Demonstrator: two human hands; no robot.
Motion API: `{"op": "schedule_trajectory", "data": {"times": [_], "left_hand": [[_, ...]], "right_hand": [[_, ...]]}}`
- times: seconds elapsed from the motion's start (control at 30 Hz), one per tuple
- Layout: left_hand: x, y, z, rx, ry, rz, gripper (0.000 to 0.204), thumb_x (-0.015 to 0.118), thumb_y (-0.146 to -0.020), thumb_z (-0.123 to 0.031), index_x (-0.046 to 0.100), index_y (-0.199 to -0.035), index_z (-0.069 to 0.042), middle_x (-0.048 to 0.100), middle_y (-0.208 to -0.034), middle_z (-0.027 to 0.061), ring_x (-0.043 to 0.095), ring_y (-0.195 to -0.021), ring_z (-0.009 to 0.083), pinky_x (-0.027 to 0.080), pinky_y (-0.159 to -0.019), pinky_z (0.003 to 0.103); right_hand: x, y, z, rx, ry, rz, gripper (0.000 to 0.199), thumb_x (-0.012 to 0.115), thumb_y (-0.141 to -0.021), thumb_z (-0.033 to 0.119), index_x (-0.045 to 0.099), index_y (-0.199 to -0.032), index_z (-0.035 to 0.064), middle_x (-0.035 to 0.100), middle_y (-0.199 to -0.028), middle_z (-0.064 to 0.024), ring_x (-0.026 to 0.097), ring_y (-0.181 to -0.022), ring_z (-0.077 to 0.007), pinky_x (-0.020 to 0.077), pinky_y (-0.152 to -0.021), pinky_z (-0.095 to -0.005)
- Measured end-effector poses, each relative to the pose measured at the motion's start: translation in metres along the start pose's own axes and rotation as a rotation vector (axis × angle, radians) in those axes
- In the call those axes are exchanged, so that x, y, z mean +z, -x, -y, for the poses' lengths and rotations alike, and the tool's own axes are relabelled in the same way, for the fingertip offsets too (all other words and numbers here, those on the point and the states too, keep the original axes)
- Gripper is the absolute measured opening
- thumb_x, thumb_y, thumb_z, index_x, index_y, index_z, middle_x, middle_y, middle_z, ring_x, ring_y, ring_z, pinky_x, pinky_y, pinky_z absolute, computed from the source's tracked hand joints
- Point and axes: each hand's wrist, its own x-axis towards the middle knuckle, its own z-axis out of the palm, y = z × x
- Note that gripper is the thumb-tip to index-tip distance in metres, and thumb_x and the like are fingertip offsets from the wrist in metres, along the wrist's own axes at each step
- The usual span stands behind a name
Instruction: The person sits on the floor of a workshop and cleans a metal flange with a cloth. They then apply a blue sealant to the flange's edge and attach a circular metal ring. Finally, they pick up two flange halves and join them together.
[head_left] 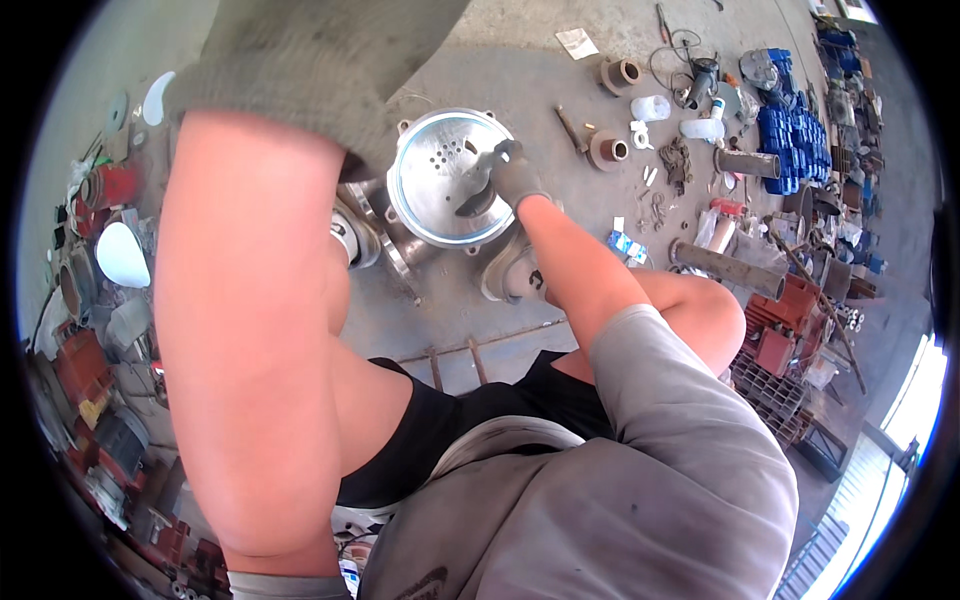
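Observation:
A round, shiny metal cover [425, 190] with a cluster of small holes, a blue ring near its rim and lugs around its edge stands between my feet. My right hand [515, 175], in a grey work glove, is at the right part of its face. Its fingers look curled; anything inside them is too small to make out. A dark curved patch, perhaps a reflection or opening, shows below that hand. My left hand [300, 75], also gloved, is raised very close in front, blurred and cut off by the top edge. Its fingers are hidden.
Metal flanged parts [400, 265] lie left of the cover. To the right are a flanged sleeve [607, 150], a pipe [728, 268], clear bottles [650, 108], a chain [676, 160] and stacked blue castings [792, 140]. Red machine parts [85, 360] crowd the left side.

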Motion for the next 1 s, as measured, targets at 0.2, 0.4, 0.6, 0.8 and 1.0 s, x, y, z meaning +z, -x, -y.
{"op": "schedule_trajectory", "data": {"times": [0.2, 0.4, 0.6, 0.8, 1.0], "left_hand": [[0.011, -0.017, -0.031, -0.343, -0.028, -0.074, 0.055, 0.069, -0.101, -0.036, 0.065, -0.134, 0.008, 0.073, -0.089, 0.0148, 0.070, -0.081, 0.0199, 0.055, -0.077, 0.035], [0.020, 0.001, -0.021, -0.056, -0.195, -0.203, 0.057, 0.071, -0.100, -0.034, 0.064, -0.137, 0.008, 0.074, -0.090, 0.0145, 0.069, -0.079, 0.0178, 0.055, -0.074, 0.033], [0.009, -0.008, -0.032, -0.267, -0.013, -0.118, 0.058, 0.070, -0.101, -0.035, 0.063, -0.137, 0.009, 0.071, -0.086, 0.0118, 0.066, -0.077, 0.0161, 0.054, -0.072, 0.032], [0.003, -0.009, -0.029, -0.300, -0.007, -0.078, 0.058, 0.070, -0.101, -0.034, 0.062, -0.137, 0.010, 0.070, -0.083, 0.0108, 0.064, -0.073, 0.0152, 0.052, -0.066, 0.031], [0.026, -0.016, -0.006, -0.177, -0.138, -0.143, 0.060, 0.072, -0.100, -0.036, 0.062, -0.138, 0.009, 0.071, -0.096, 0.0113, 0.066, -0.086, 0.0166, 0.052, -0.077, 0.031]], "right_hand": [[0.022, -0.032, 0.050, -0.134, -0.003, 0.092, 0.040, 0.060, -0.102, 0.026, 0.060, -0.134, 0.0033, 0.073, -0.127, -0.0252, 0.070, -0.122, -0.0415, 0.0551, -0.104, -0.0491], [0.025, -0.004, 0.038, -0.059, -0.133, -0.020, 0.043, 0.055, -0.103, 0.027, 0.057, -0.140, 0.0050, 0.075, -0.121, -0.0279, 0.072, -0.114, -0.0457, 0.0546, -0.102, -0.0516], [0.044, 0.019, 0.008, 0.060, -0.061, -0.026, 0.061, 0.054, -0.103, 0.029, 0.044, -0.148, -0.0120, 0.074, -0.123, -0.0292, 0.074, -0.113, -0.0453, 0.0571, -0.101, -0.0507], [0.032, -0.019, 0.064, 0.041, 0.074, 0.103, 0.050, 0.058, -0.100, 0.022, 0.058, -0.141, -0.0066, 0.071, -0.132, -0.0291, 0.072, -0.121, -0.0417, 0.0579, -0.102, -0.0469], [0.041, -0.019, 0.108, -0.345, 0.348, 0.273, 0.057, 0.048, -0.100, 0.021, 0.053, -0.144, -0.0148, 0.072, -0.129, -0.0292, 0.075, -0.114, -0.0424, 0.0594, -0.098, -0.0470]]}}
